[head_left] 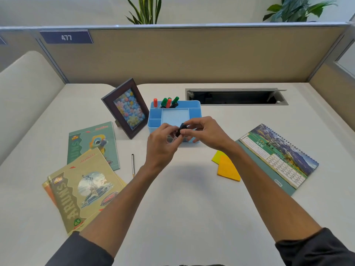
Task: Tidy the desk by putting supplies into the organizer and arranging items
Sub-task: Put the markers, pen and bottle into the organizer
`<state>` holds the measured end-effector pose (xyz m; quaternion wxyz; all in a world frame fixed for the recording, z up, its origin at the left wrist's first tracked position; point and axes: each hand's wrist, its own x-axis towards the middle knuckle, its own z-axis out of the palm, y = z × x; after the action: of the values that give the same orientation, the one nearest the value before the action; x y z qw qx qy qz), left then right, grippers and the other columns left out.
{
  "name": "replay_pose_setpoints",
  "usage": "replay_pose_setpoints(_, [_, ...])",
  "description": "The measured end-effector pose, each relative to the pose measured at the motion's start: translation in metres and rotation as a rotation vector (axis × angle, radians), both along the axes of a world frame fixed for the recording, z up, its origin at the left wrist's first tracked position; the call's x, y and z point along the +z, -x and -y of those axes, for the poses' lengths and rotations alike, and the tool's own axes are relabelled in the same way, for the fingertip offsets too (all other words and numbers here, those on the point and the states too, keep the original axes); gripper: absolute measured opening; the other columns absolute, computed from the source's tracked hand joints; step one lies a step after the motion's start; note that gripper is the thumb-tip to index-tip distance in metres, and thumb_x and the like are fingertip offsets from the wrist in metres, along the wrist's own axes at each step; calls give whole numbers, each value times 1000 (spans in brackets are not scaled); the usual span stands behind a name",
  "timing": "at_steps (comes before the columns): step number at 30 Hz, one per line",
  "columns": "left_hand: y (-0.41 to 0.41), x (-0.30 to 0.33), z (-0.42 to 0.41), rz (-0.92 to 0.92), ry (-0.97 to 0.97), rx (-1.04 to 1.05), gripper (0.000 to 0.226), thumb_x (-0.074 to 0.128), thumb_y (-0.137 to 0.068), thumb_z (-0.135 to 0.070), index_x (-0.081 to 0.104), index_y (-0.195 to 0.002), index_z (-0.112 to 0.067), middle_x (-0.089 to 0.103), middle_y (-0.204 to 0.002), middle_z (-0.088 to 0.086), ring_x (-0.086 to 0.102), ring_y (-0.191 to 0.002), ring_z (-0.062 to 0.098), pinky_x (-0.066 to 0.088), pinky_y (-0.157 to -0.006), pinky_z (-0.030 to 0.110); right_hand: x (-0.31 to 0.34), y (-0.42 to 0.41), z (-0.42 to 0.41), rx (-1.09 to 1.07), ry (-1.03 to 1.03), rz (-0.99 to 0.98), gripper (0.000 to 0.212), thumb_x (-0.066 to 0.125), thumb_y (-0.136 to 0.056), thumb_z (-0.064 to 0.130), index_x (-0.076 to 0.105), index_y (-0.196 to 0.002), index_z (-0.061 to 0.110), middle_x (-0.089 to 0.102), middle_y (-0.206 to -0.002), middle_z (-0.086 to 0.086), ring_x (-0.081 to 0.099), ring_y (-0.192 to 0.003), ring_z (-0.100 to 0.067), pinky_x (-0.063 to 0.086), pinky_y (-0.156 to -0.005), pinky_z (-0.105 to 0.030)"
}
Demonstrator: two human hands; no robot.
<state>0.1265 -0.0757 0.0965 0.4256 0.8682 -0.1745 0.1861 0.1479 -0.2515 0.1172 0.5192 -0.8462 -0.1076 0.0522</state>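
Note:
A blue desk organizer (194,110) stands mid-desk with several red- and green-capped markers (166,102) upright in its back left compartment. Just in front of it, my left hand (160,145) and my right hand (203,132) meet over a small black marker-like object (180,129); both pinch it, the right at its upper end. Its lower part is hidden by my fingers. A pencil (133,165) lies on the desk left of my left wrist. Yellow and orange sticky note pads (227,167) lie to the right.
A dark framed flower picture (125,108) leans left of the organizer. Notebooks (84,187) are spread at the front left, one green with a parrot (93,143). A June desk calendar (278,156) lies flat at right. An open cable slot (236,96) sits behind.

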Motion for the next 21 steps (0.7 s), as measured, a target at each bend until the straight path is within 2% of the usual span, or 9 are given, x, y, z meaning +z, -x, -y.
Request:
replay_pose_setpoints(4, [-6,0,-4,14,7,17,28,69,-86,-30,70,-106,-10,68,-93,1,62,-80,12,56,-67,26,5,-10,-12,-18,-10,91,24,71,-87,27,72,-105,11,72,-93,0,69,-84,-13,59,-71,-24])
replay_pose_setpoints(8, [-5,-12,-19,-45,-14,119,34,70,-85,-34,67,-111,-13,67,-101,0,61,-85,10,55,-68,27,20,-28,-22,-128,-103,225,17,72,-87,19,72,-101,9,74,-90,-3,71,-79,-15,59,-72,-27])
replay_pose_setpoints(13, [16,-41,-52,-205,-209,168,33,69,-85,-34,67,-113,-17,67,-108,-2,61,-90,10,54,-80,31,35,-58,-30,-330,-163,371,14,74,-84,15,72,-95,7,74,-87,-1,71,-79,-8,58,-74,-23])
replay_pose_setpoints(16, [23,-53,-74,-292,-291,179,32,68,-85,-37,67,-111,-19,66,-109,-3,61,-93,13,50,-82,30,36,-77,-36,-388,-165,408,13,72,-84,16,72,-95,8,74,-87,0,72,-79,-9,59,-74,-27])
replay_pose_setpoints(21, [33,-65,-104,-393,-443,186,47,59,-76,-53,67,-111,-21,65,-115,-3,59,-109,21,46,-86,36,33,-109,-48,-436,-88,447,12,70,-84,18,72,-95,14,72,-85,6,70,-80,-7,58,-76,-29])
